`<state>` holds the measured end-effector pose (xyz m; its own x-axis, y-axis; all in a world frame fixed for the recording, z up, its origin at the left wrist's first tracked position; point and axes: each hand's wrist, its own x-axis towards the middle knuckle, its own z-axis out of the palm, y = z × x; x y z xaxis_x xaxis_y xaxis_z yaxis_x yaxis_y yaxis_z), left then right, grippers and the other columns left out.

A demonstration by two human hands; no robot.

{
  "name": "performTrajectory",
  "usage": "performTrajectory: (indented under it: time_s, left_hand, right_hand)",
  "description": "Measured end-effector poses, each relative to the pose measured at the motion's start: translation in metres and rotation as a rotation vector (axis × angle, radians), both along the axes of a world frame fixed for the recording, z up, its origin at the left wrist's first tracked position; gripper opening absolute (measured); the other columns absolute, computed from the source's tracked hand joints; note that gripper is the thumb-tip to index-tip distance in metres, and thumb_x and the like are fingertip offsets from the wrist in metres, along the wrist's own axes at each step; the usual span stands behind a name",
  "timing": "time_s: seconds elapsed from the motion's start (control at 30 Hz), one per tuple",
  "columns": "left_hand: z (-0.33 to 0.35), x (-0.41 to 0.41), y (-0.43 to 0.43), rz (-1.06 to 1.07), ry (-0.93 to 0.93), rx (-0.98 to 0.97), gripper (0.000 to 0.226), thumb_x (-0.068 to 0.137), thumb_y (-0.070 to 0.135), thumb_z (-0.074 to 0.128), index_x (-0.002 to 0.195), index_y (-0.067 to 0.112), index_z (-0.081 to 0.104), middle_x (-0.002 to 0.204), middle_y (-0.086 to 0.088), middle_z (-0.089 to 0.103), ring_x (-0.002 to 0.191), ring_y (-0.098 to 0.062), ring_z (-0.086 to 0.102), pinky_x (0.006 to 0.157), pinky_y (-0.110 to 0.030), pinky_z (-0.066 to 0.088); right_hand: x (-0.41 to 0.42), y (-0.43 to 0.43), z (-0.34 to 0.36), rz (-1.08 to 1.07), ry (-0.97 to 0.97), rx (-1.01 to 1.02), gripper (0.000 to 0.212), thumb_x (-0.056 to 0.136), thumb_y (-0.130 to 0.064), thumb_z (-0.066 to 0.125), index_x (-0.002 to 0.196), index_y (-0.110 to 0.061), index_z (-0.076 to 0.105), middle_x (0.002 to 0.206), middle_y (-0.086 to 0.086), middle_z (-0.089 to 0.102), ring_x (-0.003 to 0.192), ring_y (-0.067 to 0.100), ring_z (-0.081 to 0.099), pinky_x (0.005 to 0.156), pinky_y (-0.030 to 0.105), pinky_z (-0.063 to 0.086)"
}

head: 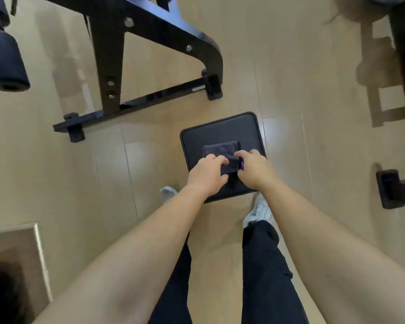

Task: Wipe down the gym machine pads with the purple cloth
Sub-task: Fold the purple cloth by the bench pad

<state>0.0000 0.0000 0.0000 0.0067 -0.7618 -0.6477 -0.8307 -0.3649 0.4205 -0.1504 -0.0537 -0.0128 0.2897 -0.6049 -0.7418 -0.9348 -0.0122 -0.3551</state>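
Both sets of fingers are curled onto the purple cloth (pixel 222 155), which lies bunched on the near half of the square black seat pad (pixel 211 134). The left hand (pixel 207 175) pinches the cloth's left edge, thumb and fingertips closed on the fabric; the right hand (pixel 255 168) grips the right edge the same way, with a brighter purple fold showing just under its knuckles. Between the two hands the cloth runs down in a dark strip toward the pad's near edge, while the rest of it spreads beyond the fingertips toward the pad's middle. The far half of the pad is bare. Under the pad's near edge, two pale sneakers (pixel 260 210) stand on the light wood floor (pixel 302 85), with dark trousers (pixel 264 265) above them. Beyond the pad, to its far left, a black machine frame (pixel 117 54) rests on the floor, and a black foam roller (pixel 2 64) sits further left of it.
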Motion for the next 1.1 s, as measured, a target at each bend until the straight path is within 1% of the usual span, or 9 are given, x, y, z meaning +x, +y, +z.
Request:
performTrajectory:
  time_s: [0.17, 0.33, 0.47, 0.6, 0.7, 0.8, 0.97, 1.03, 1.1]
  left_hand:
    - [-0.029, -0.025, -0.003, -0.044, -0.104, -0.040, 0.048, 0.087, 0.035, 0.071, 0.130, 0.026, 0.053, 0.126, 0.000, 0.054, 0.114, -0.022, 0.052, 0.082, -0.039, 0.055]
    - [-0.036, -0.030, -0.010, -0.083, -0.219, -0.101, 0.045, 0.082, 0.042, 0.074, 0.119, 0.024, 0.055, 0.118, -0.002, 0.056, 0.105, -0.023, 0.056, 0.075, -0.038, 0.055]
    - [-0.024, -0.029, -0.014, -0.036, -0.176, -0.073, 0.034, 0.086, 0.041, 0.067, 0.113, 0.023, 0.056, 0.111, -0.001, 0.060, 0.099, -0.024, 0.059, 0.070, -0.039, 0.054]
    - [0.008, -0.023, -0.017, 0.077, -0.022, -0.014, 0.011, 0.092, 0.030, 0.053, 0.101, 0.025, 0.059, 0.102, 0.001, 0.063, 0.092, -0.026, 0.061, 0.074, -0.043, 0.056]
    - [0.047, -0.013, -0.020, 0.123, 0.030, 0.012, 0.024, 0.088, 0.019, 0.049, 0.100, 0.030, 0.066, 0.101, 0.001, 0.067, 0.091, -0.027, 0.060, 0.077, -0.041, 0.054]
    - [0.089, 0.004, -0.024, 0.204, 0.101, 0.013, 0.025, 0.083, 0.018, 0.046, 0.091, 0.032, 0.065, 0.093, 0.004, 0.068, 0.087, -0.026, 0.060, 0.076, -0.039, 0.054]
    - [0.165, 0.046, -0.032, 0.274, 0.207, -0.050, 0.021, 0.083, 0.022, 0.040, 0.080, 0.032, 0.058, 0.084, 0.001, 0.065, 0.084, -0.028, 0.059, 0.070, -0.035, 0.047]
    - [0.194, 0.069, -0.032, 0.315, 0.250, -0.085, 0.024, 0.082, 0.027, 0.035, 0.082, 0.029, 0.058, 0.086, -0.004, 0.066, 0.085, -0.030, 0.059, 0.074, -0.039, 0.050]
    - [0.219, 0.095, -0.029, 0.313, 0.271, -0.119, 0.024, 0.084, 0.029, 0.034, 0.082, 0.025, 0.057, 0.085, -0.006, 0.065, 0.084, -0.031, 0.060, 0.076, -0.041, 0.051]
  right_hand:
    - [0.001, 0.009, -0.026, -0.131, -0.028, -0.047, 0.046, 0.089, -0.013, 0.060, 0.132, -0.029, 0.059, 0.123, 0.004, 0.054, 0.106, 0.026, 0.059, 0.085, 0.040, 0.054]
    - [0.002, -0.002, -0.022, -0.282, -0.105, -0.066, 0.020, 0.084, -0.009, 0.064, 0.095, -0.021, 0.075, 0.094, -0.001, 0.071, 0.088, 0.020, 0.065, 0.075, 0.026, 0.051]
    - [0.006, -0.014, 0.002, -0.370, -0.207, 0.017, 0.008, 0.080, -0.013, 0.070, 0.081, -0.019, 0.074, 0.072, -0.011, 0.066, 0.067, 0.001, 0.060, 0.048, 0.004, 0.037]
    - [0.008, -0.025, 0.038, -0.369, -0.236, 0.086, 0.013, 0.075, -0.009, 0.067, 0.073, -0.021, 0.067, 0.067, -0.007, 0.067, 0.065, 0.004, 0.060, 0.048, 0.009, 0.037]
    - [0.010, -0.033, 0.074, -0.252, -0.222, 0.083, 0.013, 0.076, -0.008, 0.066, 0.077, -0.020, 0.068, 0.069, -0.007, 0.065, 0.068, 0.008, 0.059, 0.054, 0.015, 0.039]
    - [0.020, -0.040, 0.112, -0.084, -0.192, 0.075, 0.017, 0.075, -0.009, 0.069, 0.084, -0.024, 0.067, 0.070, -0.008, 0.062, 0.068, 0.009, 0.058, 0.056, 0.017, 0.041]
    - [0.055, -0.040, 0.180, 0.235, -0.029, -0.071, 0.017, 0.071, -0.037, 0.063, 0.065, -0.034, 0.048, 0.098, 0.000, 0.045, 0.093, 0.022, 0.041, 0.079, 0.033, 0.046]
    - [0.073, -0.038, 0.210, 0.290, 0.019, -0.076, 0.015, 0.066, -0.046, 0.057, 0.071, -0.033, 0.054, 0.104, 0.000, 0.049, 0.094, 0.023, 0.043, 0.085, 0.037, 0.050]
    - [0.093, -0.036, 0.241, 0.323, 0.054, -0.067, 0.022, 0.073, -0.044, 0.063, 0.085, -0.027, 0.063, 0.094, 0.001, 0.060, 0.088, 0.025, 0.057, 0.076, 0.036, 0.053]
